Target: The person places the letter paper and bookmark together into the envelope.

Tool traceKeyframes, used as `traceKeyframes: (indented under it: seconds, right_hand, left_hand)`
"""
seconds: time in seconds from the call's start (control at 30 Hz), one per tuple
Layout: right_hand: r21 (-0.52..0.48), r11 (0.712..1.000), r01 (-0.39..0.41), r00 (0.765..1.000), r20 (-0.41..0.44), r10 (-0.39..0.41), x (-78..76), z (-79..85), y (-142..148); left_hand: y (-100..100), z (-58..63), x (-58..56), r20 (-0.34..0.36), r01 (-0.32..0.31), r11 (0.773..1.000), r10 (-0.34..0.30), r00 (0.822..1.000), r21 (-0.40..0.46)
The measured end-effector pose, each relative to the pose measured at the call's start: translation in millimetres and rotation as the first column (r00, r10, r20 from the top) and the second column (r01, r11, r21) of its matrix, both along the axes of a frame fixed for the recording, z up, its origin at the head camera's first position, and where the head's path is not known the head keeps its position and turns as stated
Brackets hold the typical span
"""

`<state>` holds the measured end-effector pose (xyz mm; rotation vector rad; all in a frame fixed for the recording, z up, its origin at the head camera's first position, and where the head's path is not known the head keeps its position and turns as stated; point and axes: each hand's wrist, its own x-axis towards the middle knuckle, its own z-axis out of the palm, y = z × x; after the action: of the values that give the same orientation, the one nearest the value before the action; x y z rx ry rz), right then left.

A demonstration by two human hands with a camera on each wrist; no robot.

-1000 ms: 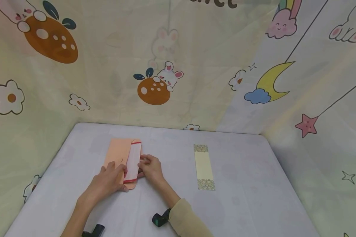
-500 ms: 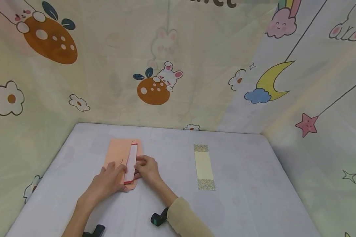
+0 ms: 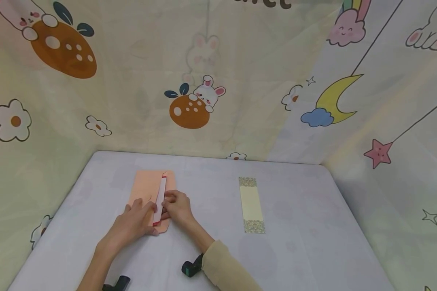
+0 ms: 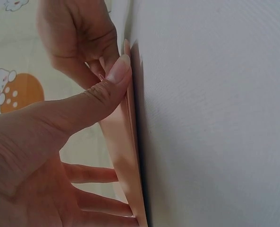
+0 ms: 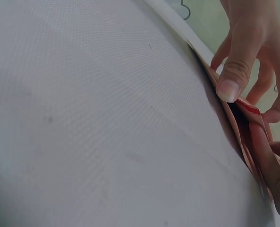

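A flat peach paper envelope [image 3: 143, 186] lies on the left part of the table. Out of its right-hand opening shows a narrow strip of a white card [image 3: 161, 194] with red ends; the rest of the card is inside. My left hand [image 3: 131, 222] holds the envelope at its near end, thumb at the edge in the left wrist view and fingers over the top. My right hand [image 3: 178, 208] pinches the card's right edge. In the right wrist view, a right finger [image 5: 267, 156] reaches to the envelope's gap near the card's red end [image 5: 248, 108].
A cream paper strip [image 3: 251, 204] with patterned ends lies farther right on the white table [image 3: 298, 234]. Black wrist devices [image 3: 192, 266] sit by both forearms. A printed cloth wall [image 3: 131, 113] rises behind the table's far edge.
My right hand has moved left, sliding the white card deeper into the envelope, so less of it shows. My left hand has stayed in place on the envelope.
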<state>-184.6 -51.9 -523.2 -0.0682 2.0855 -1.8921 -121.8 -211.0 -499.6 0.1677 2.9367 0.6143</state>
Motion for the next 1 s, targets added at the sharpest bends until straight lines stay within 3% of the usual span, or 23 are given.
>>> traceKeyframes:
  seconds: [0.47, 1.0]
  right_hand:
    - [0.004, 1.000, 0.018, 1.000, -0.024, -0.018, 0.9, 1.8, -12.8]
    - [0.008, 1.000, 0.018, 0.998, -0.060, -0.017, -0.4, -1.6, -18.5]
  left_hand:
    - [-1.9, 0.6, 2.2, -0.036, 0.027, 1.000, -0.026, 0.999, 0.012]
    - [-3.3, -0.9, 0.3, -0.013, 0.023, 1.000, -0.023, 1.000, 0.005]
